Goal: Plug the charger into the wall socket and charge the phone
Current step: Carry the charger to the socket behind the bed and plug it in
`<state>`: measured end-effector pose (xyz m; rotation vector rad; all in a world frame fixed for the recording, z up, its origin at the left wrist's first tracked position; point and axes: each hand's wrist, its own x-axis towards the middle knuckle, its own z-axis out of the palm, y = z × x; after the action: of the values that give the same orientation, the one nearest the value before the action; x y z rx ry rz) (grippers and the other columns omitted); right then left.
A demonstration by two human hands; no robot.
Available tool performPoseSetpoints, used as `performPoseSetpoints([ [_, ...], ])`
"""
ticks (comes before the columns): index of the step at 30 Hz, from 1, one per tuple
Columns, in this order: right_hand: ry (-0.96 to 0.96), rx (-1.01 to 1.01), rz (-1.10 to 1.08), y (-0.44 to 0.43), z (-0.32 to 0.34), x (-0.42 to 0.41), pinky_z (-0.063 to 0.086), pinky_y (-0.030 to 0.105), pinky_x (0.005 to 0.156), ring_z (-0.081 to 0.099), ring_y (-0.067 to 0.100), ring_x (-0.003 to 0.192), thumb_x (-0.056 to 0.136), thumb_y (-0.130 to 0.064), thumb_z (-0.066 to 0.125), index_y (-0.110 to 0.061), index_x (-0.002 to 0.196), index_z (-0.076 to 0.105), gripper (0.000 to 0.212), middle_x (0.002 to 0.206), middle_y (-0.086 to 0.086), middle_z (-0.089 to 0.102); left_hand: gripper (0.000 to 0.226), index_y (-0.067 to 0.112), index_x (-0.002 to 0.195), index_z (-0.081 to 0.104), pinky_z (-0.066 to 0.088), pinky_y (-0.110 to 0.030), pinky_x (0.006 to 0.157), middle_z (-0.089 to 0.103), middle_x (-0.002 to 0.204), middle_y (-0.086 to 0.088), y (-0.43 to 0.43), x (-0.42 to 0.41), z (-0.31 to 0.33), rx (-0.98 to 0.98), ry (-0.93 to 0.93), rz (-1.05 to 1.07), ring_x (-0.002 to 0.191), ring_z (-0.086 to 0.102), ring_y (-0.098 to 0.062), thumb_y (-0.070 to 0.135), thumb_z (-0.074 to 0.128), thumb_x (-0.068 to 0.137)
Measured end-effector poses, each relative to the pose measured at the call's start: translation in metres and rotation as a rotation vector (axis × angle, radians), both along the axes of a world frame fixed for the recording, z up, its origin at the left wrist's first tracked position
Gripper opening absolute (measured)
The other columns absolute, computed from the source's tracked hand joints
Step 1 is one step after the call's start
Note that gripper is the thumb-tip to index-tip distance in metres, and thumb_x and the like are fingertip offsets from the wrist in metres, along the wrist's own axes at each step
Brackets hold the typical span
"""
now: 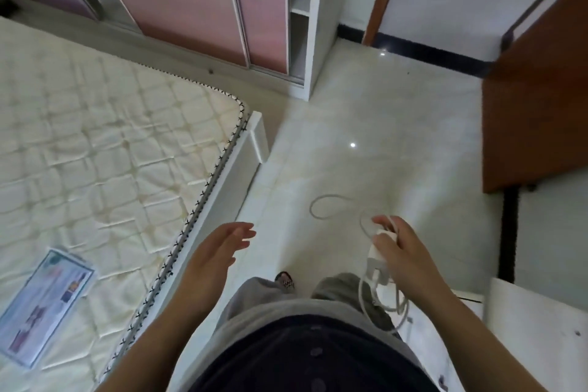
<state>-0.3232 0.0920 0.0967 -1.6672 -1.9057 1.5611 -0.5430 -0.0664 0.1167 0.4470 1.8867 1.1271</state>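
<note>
Right hand (405, 251): closed around a white charger (378, 259), fingers wrapped over its upper end, the block hanging below the thumb. White cable (321, 205): runs from the charger in loose loops, one loop floating ahead of the hand above the floor, further coils dangling below the block beside the person's right leg. Left hand (219, 251): open, fingers spread and slightly curled, palm turned inward, holding nothing, poised above the edge of the bed frame (222, 188). Mattress (95, 137): cream, quilted, bare, filling the left of the view, with dark stitched piping along its edge. Plastic-sleeved leaflet (47, 302): lying flat on the mattress near its lower left. Floor (366, 105): pale glossy tile, with black border strips toward the doorway. Wardrobe (191, 0): pink sliding doors behind the bed, white open shelving at its right end. Wooden door (537, 105): reddish-brown, at right. Phone and wall socket: not visible.
</note>
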Motion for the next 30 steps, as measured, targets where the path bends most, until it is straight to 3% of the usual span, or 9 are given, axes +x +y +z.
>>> performPoseSetpoints([
  [6, 0.013, -0.047, 0.013, 0.065, -0.006, -0.046, 0.042, 0.009, 0.048, 0.057, 0.010, 0.079, 0.086, -0.019, 0.051, -0.027, 0.093, 0.054, 0.011, 0.107, 0.003, 0.054, 0.025, 0.037, 0.090, 0.067, 0.046, -0.030, 0.083, 0.071, 0.098, 0.017, 0.085, -0.040, -0.003, 0.022, -0.001, 0.041, 0.092, 0.064, 0.000, 0.045, 0.045, 0.082],
  [11, 0.005, 0.031, 0.018, 0.161, -0.009, -0.087, 0.040, 0.010, 0.052, 0.056, 0.008, 0.079, 0.084, -0.022, 0.053, -0.032, 0.083, 0.052, 0.009, 0.101, -0.005, 0.052, 0.022, 0.032, 0.092, 0.067, 0.048, -0.036, 0.089, 0.072, 0.097, 0.010, 0.192, -0.068, -0.012, 0.013, -0.013, 0.034, 0.094, 0.065, -0.006, 0.033, 0.045, 0.092],
  [14, 0.049, 0.049, 0.036, 0.240, 0.004, -0.114, 0.045, 0.019, 0.055, 0.059, 0.013, 0.079, 0.084, -0.023, 0.052, -0.033, 0.084, 0.051, 0.011, 0.100, -0.004, 0.050, 0.023, 0.029, 0.095, 0.066, 0.047, -0.032, 0.087, 0.071, 0.099, 0.009, 0.268, -0.092, -0.003, 0.045, -0.006, 0.053, 0.094, 0.065, -0.006, 0.030, 0.043, 0.093],
  [20, 0.061, 0.076, 0.170, 0.365, 0.024, -0.172, 0.043, 0.015, 0.052, 0.057, 0.012, 0.077, 0.085, -0.022, 0.051, -0.034, 0.090, 0.050, 0.013, 0.098, -0.003, 0.052, 0.022, 0.031, 0.094, 0.066, 0.048, -0.029, 0.084, 0.072, 0.096, 0.009, 0.379, -0.142, 0.012, 0.092, -0.006, 0.128, 0.087, 0.065, 0.001, 0.028, 0.044, 0.093],
  [26, 0.052, -0.015, 0.281, 0.434, 0.013, -0.266, 0.042, 0.008, 0.041, 0.055, 0.010, 0.078, 0.088, -0.012, 0.051, -0.023, 0.095, 0.053, 0.013, 0.102, 0.004, 0.052, 0.022, 0.029, 0.095, 0.066, 0.047, -0.025, 0.079, 0.072, 0.093, 0.018, 0.413, -0.213, 0.003, 0.047, 0.009, 0.291, 0.085, 0.064, 0.003, 0.029, 0.044, 0.092],
  [30, 0.045, 0.003, 0.450, 0.486, 0.002, -0.366, 0.043, 0.006, 0.047, 0.057, -0.002, 0.077, 0.086, -0.014, 0.053, -0.027, 0.095, 0.052, 0.015, 0.103, 0.000, 0.053, 0.022, 0.029, 0.093, 0.066, 0.045, -0.023, 0.074, 0.072, 0.089, 0.017, 0.447, -0.286, -0.015, 0.052, -0.001, 0.434, 0.085, 0.065, 0.002, 0.028, 0.044, 0.093],
])
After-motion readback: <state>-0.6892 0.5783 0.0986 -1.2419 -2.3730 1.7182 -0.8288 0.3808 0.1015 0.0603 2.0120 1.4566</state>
